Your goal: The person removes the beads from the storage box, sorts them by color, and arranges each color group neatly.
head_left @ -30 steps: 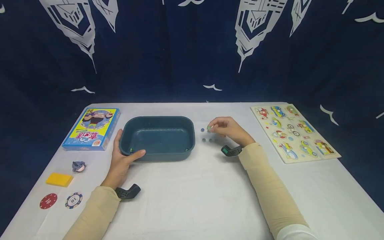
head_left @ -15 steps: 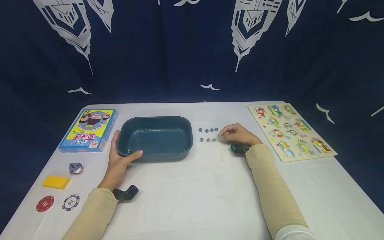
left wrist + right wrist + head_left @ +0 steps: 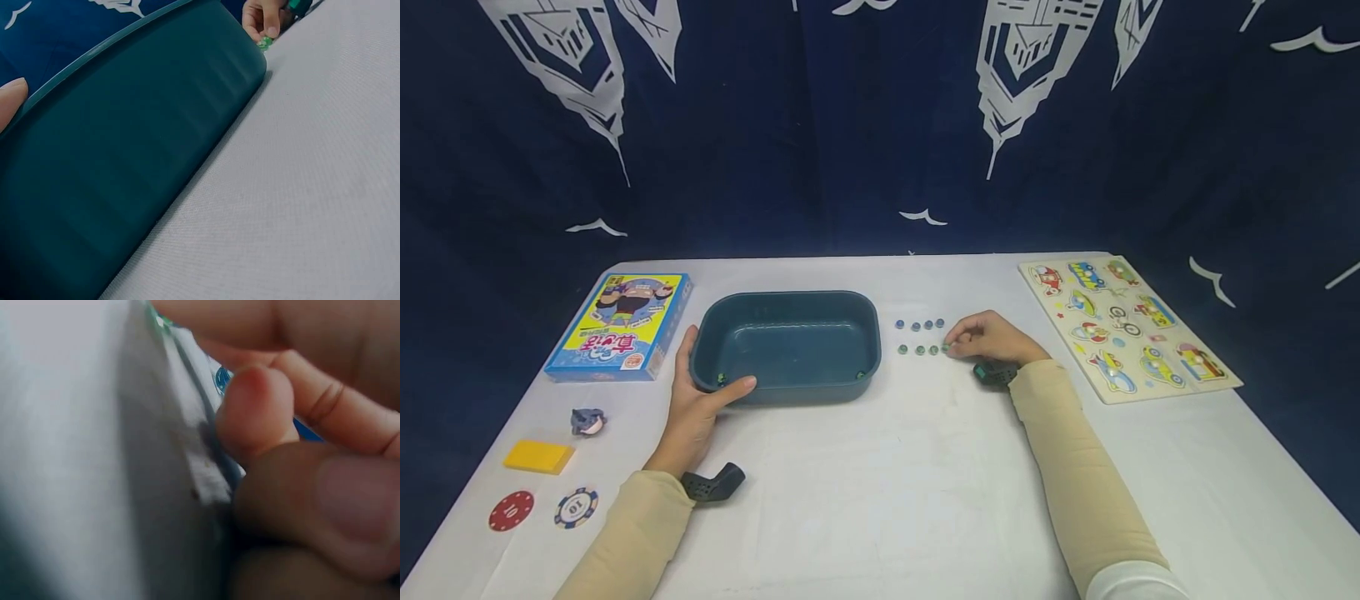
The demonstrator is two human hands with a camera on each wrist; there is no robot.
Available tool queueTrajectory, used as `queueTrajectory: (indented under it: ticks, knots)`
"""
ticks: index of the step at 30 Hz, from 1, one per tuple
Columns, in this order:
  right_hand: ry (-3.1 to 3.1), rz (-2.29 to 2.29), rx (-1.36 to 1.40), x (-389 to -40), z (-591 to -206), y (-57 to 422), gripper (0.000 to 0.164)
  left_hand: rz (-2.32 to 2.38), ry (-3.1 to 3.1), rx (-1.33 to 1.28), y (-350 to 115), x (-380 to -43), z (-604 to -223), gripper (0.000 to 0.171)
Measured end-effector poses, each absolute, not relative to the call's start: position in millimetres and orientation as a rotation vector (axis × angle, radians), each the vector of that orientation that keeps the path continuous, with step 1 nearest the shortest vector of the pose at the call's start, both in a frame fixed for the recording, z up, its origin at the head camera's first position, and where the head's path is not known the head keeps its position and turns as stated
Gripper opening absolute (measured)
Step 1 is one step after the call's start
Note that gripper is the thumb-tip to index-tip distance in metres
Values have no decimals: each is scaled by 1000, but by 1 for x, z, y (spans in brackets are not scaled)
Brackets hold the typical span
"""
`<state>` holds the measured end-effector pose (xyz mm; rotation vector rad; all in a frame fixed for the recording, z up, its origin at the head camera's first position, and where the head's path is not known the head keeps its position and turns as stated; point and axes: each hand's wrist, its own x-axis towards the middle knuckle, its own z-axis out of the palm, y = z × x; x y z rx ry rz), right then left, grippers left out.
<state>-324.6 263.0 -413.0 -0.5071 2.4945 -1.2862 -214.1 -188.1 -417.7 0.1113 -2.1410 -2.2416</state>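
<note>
My left hand (image 3: 696,408) grips the near left corner of a dark teal plastic tub (image 3: 805,392), thumb over the rim and fingers along its side. Inside the tub, small marbles (image 3: 722,379) lie at the near corners. To the right of it, a back row of bluish marbles (image 3: 916,327) and a front row of greenish marbles (image 3: 921,350) lie on the white cloth. At the right end of the front row, my right hand (image 3: 988,336) pinches a green marble (image 3: 265,42) between thumb and index finger. The right wrist view shows its fingers (image 3: 350,487) close up.
A boxed game (image 3: 619,325) lies at the back left. Nearer are a shark figurine (image 3: 587,422), a yellow block (image 3: 538,457), a red chip (image 3: 511,511) and a white-and-blue chip (image 3: 576,507). A wooden picture puzzle board (image 3: 1127,329) lies at the right.
My right hand has moved right and slightly nearer with a green marble, down to the front row's end, uncovering more of the back row. My left hand keeps its grip on the tub.
</note>
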Motion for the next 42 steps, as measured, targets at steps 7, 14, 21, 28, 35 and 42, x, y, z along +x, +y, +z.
queueTrajectory:
  ticks: [7,14,21,28,35,42]
  knots:
    - [2495,-1354,-436,-322,-401,259,25,-2243,-2146,117,-189,-214,-417,114]
    - [2388,-1597,-600,-310,-364,227,26,-2249,-2137,127,-188,-215,-416,115]
    - [2312,-1541,-905,-299,-344,168,19,-2251,-2136,145,-189,-215,-417,114]
    - [2223,-1394,-1133,-294,-341,111,17,-2252,-2136,137,-188,-215,-417,113]
    - [2325,-1023,-1234,-295,-345,70,17,-2238,-2155,124,-189,-215,-418,114]
    - [2382,-659,-1160,-297,-351,52,15,-2237,-2152,121,-189,-216,-418,114]
